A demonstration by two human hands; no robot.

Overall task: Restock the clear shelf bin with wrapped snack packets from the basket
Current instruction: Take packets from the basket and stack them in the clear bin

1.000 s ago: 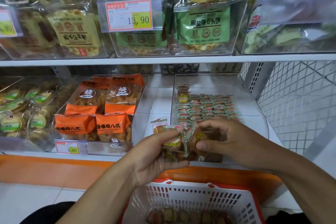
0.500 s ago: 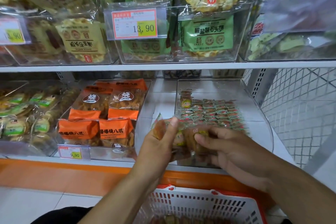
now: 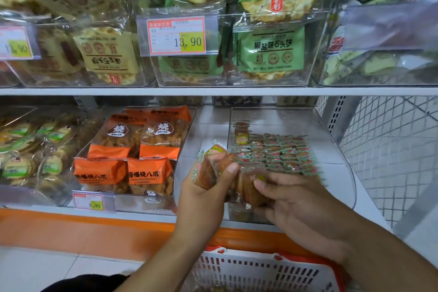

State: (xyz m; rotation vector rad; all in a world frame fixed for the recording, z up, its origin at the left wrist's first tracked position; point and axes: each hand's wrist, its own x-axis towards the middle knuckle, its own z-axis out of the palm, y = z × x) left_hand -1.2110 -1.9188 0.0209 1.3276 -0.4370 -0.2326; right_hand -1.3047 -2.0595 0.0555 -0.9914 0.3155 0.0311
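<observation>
My left hand grips a bunch of brown wrapped snack packets just in front of the clear shelf bin on the lower shelf. My right hand pinches the right end of the same bunch, where a packet sits between its fingertips. The bin holds rows of small green and red wrapped packets lying flat, and one packet stands upright at the back left. Below my arms, the white basket with a red rim is partly in view; its contents are mostly hidden.
An orange-packet bin stands to the left with a 9.90 price tag. Above the shelf board sit bins of green and yellow cracker bags. A white wire mesh panel closes the right side.
Both hands have risen with the bunch of packets toward the front of the clear bin. The camera has come closer to the shelf, and the basket has slid lower in view.
</observation>
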